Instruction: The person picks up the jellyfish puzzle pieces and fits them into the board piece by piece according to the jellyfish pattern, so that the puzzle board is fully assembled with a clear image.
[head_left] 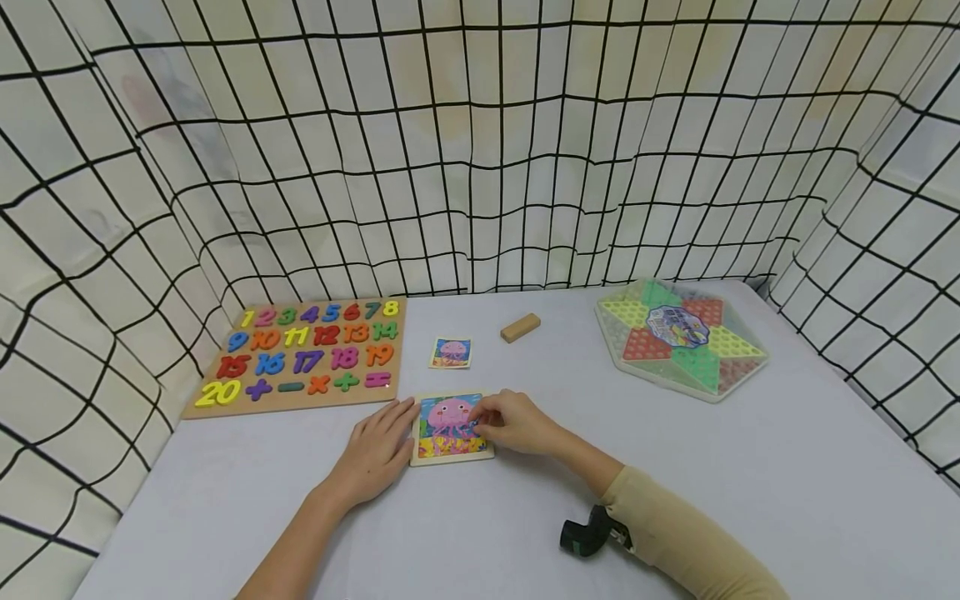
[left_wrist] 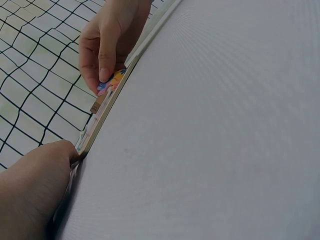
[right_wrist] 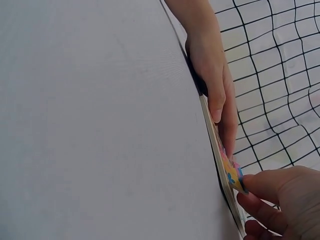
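Note:
A jigsaw puzzle [head_left: 451,417] with a pink jellyfish picture lies in a pale wooden tray [head_left: 453,460] in front of me. My left hand [head_left: 377,450] lies flat on the table, its extended fingers against the tray's left edge. From the right, my right hand [head_left: 516,423] reaches over the picture and pinches a puzzle piece [right_wrist: 233,176] between thumb and fingers. Blue, yellow and pink show on that piece [left_wrist: 114,81], tilted up above the tray in the left wrist view. My fingers hide part of the picture's right side.
A number board [head_left: 315,398] stands at the left, with a small jellyfish card [head_left: 452,352] and a wooden block [head_left: 521,327] behind the tray. At the right lies a hexagonal game board [head_left: 681,337]. Black netting [head_left: 480,167] surrounds the table's back and sides.

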